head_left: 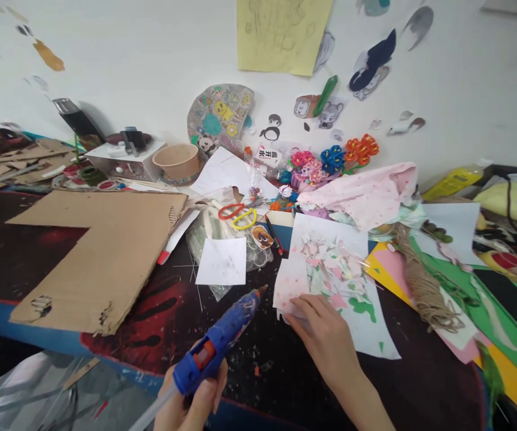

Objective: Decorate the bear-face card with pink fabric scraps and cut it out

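Glue gun near dotted sheet edge

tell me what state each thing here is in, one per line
blue glue gun: gripped in left hand, glue stick loaded
pink-dotted piece: pinched by right hand
corrugated cardboard: cut, flat
twine: loosely bundled
red scissors handle: blades unclear
pink-dotted cloth: crumpled
flask: lid on
black phone: screen dark
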Demonstrator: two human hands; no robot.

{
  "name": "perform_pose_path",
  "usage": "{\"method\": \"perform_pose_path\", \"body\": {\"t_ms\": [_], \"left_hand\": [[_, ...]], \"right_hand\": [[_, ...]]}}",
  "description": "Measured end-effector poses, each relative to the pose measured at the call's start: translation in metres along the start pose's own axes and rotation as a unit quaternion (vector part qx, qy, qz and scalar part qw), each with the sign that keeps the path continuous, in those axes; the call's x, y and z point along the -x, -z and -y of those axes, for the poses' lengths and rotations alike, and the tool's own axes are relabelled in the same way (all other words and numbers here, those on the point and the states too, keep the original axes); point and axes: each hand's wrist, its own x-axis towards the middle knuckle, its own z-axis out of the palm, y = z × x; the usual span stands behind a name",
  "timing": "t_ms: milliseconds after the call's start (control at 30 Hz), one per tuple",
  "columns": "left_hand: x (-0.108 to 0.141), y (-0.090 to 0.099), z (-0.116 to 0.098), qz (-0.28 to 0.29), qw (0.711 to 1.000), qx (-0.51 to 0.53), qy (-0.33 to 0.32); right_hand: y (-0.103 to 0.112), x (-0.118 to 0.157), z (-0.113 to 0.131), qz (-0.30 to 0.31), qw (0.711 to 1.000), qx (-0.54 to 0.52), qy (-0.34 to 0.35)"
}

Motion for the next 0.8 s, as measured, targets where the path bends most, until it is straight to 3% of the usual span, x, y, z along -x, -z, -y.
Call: {"method": "perform_pose_path", "body": {"t_ms": [100,233,400,800], "left_hand": [[-0.002,-0.013,-0.018,-0.001,0.999,0.022,0.041],[-0.007,-0.016,-0.026,-0.010,0.998,-0.030,0.061],[-0.015,-0.013,-0.022,0.005,0.994,-0.084,0.071],[-0.021,-0.015,-0.012,-0.022,0.991,-0.093,0.095]], "right_hand": [[-0.001,-0.007,0.003,0.000,0.999,0.030,0.021],[0.000,-0.014,0.005,0.006,0.997,0.066,0.045],[-0.002,-0.016,0.004,0.011,0.992,0.106,0.069],[-0.010,-0.010,0.005,-0.002,0.971,0.191,0.146]]}}
